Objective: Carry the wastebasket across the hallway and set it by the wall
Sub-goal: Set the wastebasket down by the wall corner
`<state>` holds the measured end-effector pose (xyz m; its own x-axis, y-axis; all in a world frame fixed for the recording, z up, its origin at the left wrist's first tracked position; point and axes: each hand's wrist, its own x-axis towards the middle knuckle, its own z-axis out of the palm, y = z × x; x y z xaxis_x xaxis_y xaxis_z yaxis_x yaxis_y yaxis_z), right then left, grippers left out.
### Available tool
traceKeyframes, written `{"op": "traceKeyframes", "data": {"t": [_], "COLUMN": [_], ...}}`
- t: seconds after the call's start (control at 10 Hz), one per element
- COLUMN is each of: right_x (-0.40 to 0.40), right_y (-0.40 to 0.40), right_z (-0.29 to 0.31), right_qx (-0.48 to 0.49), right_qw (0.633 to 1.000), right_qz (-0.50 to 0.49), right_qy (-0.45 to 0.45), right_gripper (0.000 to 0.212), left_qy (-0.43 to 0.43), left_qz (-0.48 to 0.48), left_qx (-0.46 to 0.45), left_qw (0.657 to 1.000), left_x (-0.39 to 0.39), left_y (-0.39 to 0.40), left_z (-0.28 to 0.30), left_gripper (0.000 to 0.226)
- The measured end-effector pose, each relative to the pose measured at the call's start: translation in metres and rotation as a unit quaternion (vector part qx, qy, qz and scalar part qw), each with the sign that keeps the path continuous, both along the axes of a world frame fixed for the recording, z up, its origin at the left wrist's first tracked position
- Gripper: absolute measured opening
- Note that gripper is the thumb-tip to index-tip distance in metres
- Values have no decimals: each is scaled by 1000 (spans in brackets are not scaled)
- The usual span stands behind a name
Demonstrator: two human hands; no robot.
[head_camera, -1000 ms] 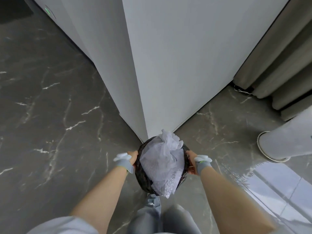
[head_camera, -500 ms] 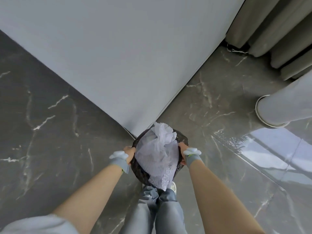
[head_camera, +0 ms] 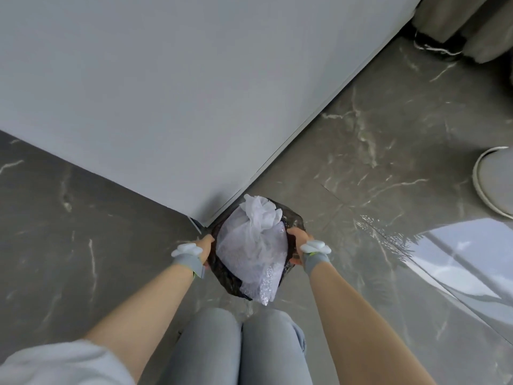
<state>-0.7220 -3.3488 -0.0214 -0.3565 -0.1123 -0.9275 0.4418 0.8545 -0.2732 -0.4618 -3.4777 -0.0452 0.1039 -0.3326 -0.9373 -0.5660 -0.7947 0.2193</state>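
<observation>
1. So, the bin (head_camera: 291, 218), lined with a black bag, is sitting right at the white wall's (head_camera: 194, 93) outer corner, low over the dark marble floor (head_camera: 388, 134). Can't tell whether it's actually touching the floor, since the bottom is hidden.
2. White bubble wrap and crumpled plastic (head_camera: 254, 243) are piling out of the top, spilling over the near edge.
3. Left hand (head_camera: 204, 247) is gripping the bin's left rim, fingers curling around it and out of sight.
4. Right hand (head_camera: 298, 240) is clamping the right rim the same way, thumb lying over the top edge.
5. Both wrists are wearing grey bands with a white gadget on top.
6. Knees (head_camera: 241, 345) in light jeans are showing at the near edge, close together, just below the bin.
7. Over on the right, a round white base (head_camera: 483, 190) is standing on the floor, well apart from the bin, and grey curtains (head_camera: 458, 20) are hanging in the far right corner.
</observation>
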Motion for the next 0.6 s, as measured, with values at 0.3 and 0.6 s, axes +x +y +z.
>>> {"op": "traceKeyframes", "data": {"t": [0.3, 0.6], "right_x": [3, 22], "right_y": [-19, -4], "right_z": [-41, 137], "right_qx": [-16, 18], "right_qw": [998, 996], "right_qz": [65, 88], "right_qy": [-6, -10], "right_gripper": [52, 24], "left_qy": [-7, 19], "left_qz": [-8, 1], "left_qx": [-40, -63], "left_qw": [999, 998], "left_x": [-16, -31], "left_y": [-6, 20], "left_z": [-8, 178], "left_gripper": [28, 25]}}
